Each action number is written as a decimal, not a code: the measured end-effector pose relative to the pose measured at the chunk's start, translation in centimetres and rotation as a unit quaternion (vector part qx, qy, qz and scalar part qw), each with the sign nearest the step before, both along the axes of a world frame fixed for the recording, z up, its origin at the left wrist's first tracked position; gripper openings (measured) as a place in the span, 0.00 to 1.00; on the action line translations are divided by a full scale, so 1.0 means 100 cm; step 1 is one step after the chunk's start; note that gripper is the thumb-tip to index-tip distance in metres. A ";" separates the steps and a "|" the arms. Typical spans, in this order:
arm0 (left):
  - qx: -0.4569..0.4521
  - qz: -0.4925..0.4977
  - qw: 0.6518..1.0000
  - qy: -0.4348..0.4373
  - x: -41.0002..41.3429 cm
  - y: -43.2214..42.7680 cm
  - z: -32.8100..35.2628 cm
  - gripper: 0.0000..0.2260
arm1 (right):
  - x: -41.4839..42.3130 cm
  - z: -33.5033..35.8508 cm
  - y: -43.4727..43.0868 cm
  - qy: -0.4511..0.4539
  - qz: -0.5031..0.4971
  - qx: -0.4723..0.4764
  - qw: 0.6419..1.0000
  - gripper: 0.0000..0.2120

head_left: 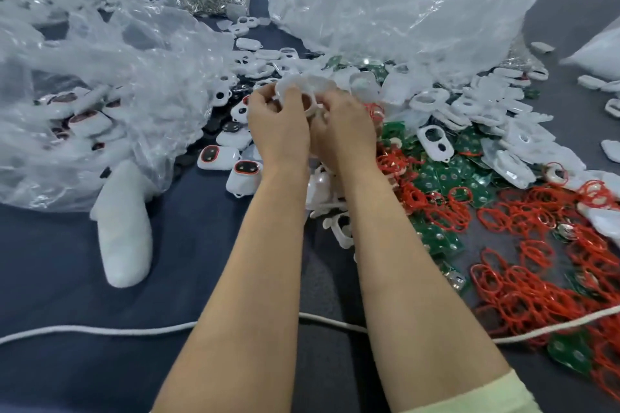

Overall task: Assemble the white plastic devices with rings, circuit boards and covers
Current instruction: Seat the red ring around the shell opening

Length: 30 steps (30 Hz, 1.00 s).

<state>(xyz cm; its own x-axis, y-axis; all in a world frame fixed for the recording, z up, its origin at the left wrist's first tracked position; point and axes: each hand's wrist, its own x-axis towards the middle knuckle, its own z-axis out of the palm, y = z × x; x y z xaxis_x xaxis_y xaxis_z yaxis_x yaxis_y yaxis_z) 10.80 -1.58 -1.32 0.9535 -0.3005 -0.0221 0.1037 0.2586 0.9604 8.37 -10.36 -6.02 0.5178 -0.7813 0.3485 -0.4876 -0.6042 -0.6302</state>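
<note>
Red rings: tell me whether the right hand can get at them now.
Probably yes. The red rings lie uncovered on the table, on that hand's side. But the right hand and left hand both grip a white plastic part, so it must let go first.

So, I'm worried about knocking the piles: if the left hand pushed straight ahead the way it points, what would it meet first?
Apart from the white plastic part it grips, the left hand would likely meet the loose white covers lying just beyond it first; depth is unclear.

Bright, even, soft light; faint shadows; glare on plastic bags (385, 20); slight motion blur; wide-angle bowing at edges.
</note>
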 end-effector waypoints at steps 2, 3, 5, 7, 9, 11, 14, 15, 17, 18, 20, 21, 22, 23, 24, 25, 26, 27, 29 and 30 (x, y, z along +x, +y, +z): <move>-0.004 -0.002 1.000 0.008 0.002 0.003 -0.002 0.08 | -0.008 0.020 0.008 -0.069 0.029 0.030 0.997 0.17; -0.005 -0.006 1.000 0.015 0.003 0.003 -0.003 0.07 | -0.016 0.029 0.010 -0.087 0.028 0.030 0.995 0.17; -0.012 -0.027 0.999 0.039 0.002 0.002 -0.004 0.06 | -0.035 0.051 0.012 -0.077 0.010 0.014 0.997 0.16; -0.027 -0.058 0.996 0.067 0.000 0.000 -0.003 0.06 | -0.051 0.062 0.004 -0.054 -0.007 0.017 0.998 0.15; -0.037 -0.086 0.992 0.086 -0.002 0.000 -0.003 0.07 | -0.062 0.062 -0.004 -0.034 -0.027 0.011 0.999 0.15; -0.035 -0.105 0.990 0.091 -0.003 0.002 -0.005 0.06 | -0.067 0.057 -0.004 -0.022 -0.057 0.012 0.998 0.13; -0.022 -0.107 0.989 0.099 -0.002 0.005 -0.009 0.05 | -0.072 0.046 -0.003 -0.005 -0.095 -0.005 0.996 0.10; -0.023 -0.105 0.989 0.102 -0.002 0.007 -0.010 0.06 | -0.075 0.045 -0.003 0.005 -0.109 -0.002 0.994 0.09; -0.034 -0.102 0.988 0.108 0.000 0.009 -0.010 0.07 | -0.080 0.044 -0.008 0.035 -0.126 0.014 0.991 0.09; -0.040 -0.102 0.988 0.111 0.000 0.010 -0.009 0.08 | -0.082 0.043 -0.011 0.048 -0.127 0.024 0.990 0.10; -0.043 -0.106 0.987 0.113 0.000 0.011 -0.009 0.09 | -0.084 0.041 -0.013 0.063 -0.121 0.033 0.990 0.12; -0.044 -0.111 0.986 0.116 0.000 0.011 -0.009 0.08 | -0.083 0.040 -0.012 0.067 -0.117 0.032 0.990 0.12; -0.046 -0.118 0.985 0.121 -0.001 0.011 -0.008 0.07 | -0.083 0.038 -0.011 0.066 -0.114 0.026 0.991 0.11; -0.047 -0.128 0.983 0.126 -0.001 0.010 -0.008 0.06 | -0.083 0.037 -0.010 0.055 -0.112 0.020 0.992 0.10; -0.049 -0.141 0.980 0.130 -0.002 0.009 -0.007 0.06 | -0.082 0.036 -0.009 0.034 -0.112 0.017 0.993 0.09; -0.051 -0.156 0.978 0.132 -0.002 0.009 -0.007 0.06 | -0.083 0.036 -0.008 0.009 -0.114 0.017 0.993 0.07; -0.053 -0.170 0.975 0.131 -0.003 0.009 -0.007 0.06 | -0.083 0.037 -0.008 -0.017 -0.120 0.017 0.993 0.07; -0.052 -0.182 0.974 0.126 -0.003 0.008 -0.007 0.07 | -0.084 0.038 -0.007 -0.042 -0.127 0.015 0.991 0.07; -0.039 -0.200 0.973 0.108 -0.004 0.007 -0.008 0.09 | -0.083 0.042 -0.004 -0.097 -0.132 0.006 0.986 0.07; -0.030 -0.205 0.973 0.100 -0.004 0.007 -0.009 0.10 | -0.082 0.044 -0.001 -0.134 -0.122 0.005 0.983 0.06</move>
